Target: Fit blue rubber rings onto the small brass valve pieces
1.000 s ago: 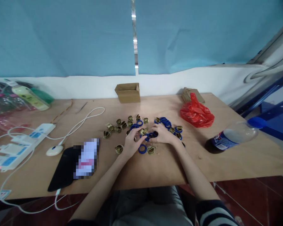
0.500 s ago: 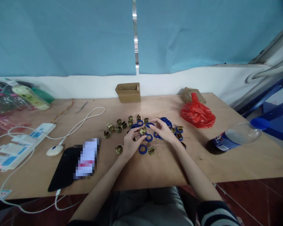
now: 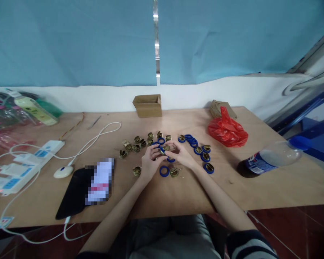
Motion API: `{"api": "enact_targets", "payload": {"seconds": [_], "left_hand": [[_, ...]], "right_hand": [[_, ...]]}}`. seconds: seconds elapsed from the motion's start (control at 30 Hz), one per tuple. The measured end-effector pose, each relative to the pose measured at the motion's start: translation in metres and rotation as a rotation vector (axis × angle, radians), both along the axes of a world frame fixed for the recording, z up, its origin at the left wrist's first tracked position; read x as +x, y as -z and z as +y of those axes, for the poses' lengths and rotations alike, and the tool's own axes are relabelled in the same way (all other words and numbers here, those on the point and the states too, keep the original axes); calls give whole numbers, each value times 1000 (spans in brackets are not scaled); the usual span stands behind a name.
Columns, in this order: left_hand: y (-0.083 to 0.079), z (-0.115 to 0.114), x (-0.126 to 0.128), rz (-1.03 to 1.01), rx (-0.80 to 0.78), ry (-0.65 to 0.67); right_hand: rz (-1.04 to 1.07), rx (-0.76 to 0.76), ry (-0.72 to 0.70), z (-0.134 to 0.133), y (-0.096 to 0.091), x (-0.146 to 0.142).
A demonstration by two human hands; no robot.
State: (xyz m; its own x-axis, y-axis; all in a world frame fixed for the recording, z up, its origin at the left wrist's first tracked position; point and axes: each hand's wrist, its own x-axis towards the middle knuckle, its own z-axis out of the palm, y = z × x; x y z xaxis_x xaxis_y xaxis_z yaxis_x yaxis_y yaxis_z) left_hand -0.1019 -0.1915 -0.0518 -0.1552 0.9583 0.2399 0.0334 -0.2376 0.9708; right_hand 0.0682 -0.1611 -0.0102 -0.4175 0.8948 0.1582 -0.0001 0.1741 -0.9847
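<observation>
My left hand [image 3: 150, 163] pinches a round brass-coloured metal part [image 3: 166, 148] that has a raised plate across its face. From the other side my right hand [image 3: 181, 155] closes on the blue ring [image 3: 162, 151] around that part, so the two hands meet over it. Under the fingers lies another blue ring [image 3: 171, 159], partly covered. Nearer to me are a loose blue ring [image 3: 164, 171] and a bare brass part [image 3: 174, 172]. Several bare brass parts [image 3: 136, 148] lie beyond my left hand. Right of my right hand sit brass parts in blue rings [image 3: 205, 157].
A stack of blue rings [image 3: 191, 140] lies behind my right hand. An open cardboard box [image 3: 148, 106] stands by the wall. On the right are a red plastic bag [image 3: 227, 129] and a lying cola bottle [image 3: 267, 158]; on the left, a phone [image 3: 74, 192] and a power strip [image 3: 34, 167].
My right hand has moved left and towards me with a blue ring, meeting the brass part in my left hand. The ring is now around the part. My left hand stays almost in place.
</observation>
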Motion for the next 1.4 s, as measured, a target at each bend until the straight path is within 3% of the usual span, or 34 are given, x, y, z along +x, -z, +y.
{"api": "enact_targets", "payload": {"seconds": [0.13,0.27,0.33,0.43,0.6,0.77,0.97,1.4], "left_hand": [[0,4,-1,-107,-75,79],[-1,6,-2,-212,-143,201],[-1,7,-3,-253,-159,214],[0,7,-4,-295,-189,186],[1,7,-2,-309,-199,202],[2,7,0,-378,-183,200],[1,8,-2,-388,-184,174],[10,10,0,-222,-137,245]], "right_hand": [[-65,94,95,3,5,-1],[-292,431,219,-2,8,-1],[-382,598,217,-5,8,-1],[-435,685,179,-8,7,0],[-362,603,181,-12,-1,1],[-218,351,286,-7,-5,1],[-177,150,62,3,7,0],[-136,125,122,6,10,1]]}}
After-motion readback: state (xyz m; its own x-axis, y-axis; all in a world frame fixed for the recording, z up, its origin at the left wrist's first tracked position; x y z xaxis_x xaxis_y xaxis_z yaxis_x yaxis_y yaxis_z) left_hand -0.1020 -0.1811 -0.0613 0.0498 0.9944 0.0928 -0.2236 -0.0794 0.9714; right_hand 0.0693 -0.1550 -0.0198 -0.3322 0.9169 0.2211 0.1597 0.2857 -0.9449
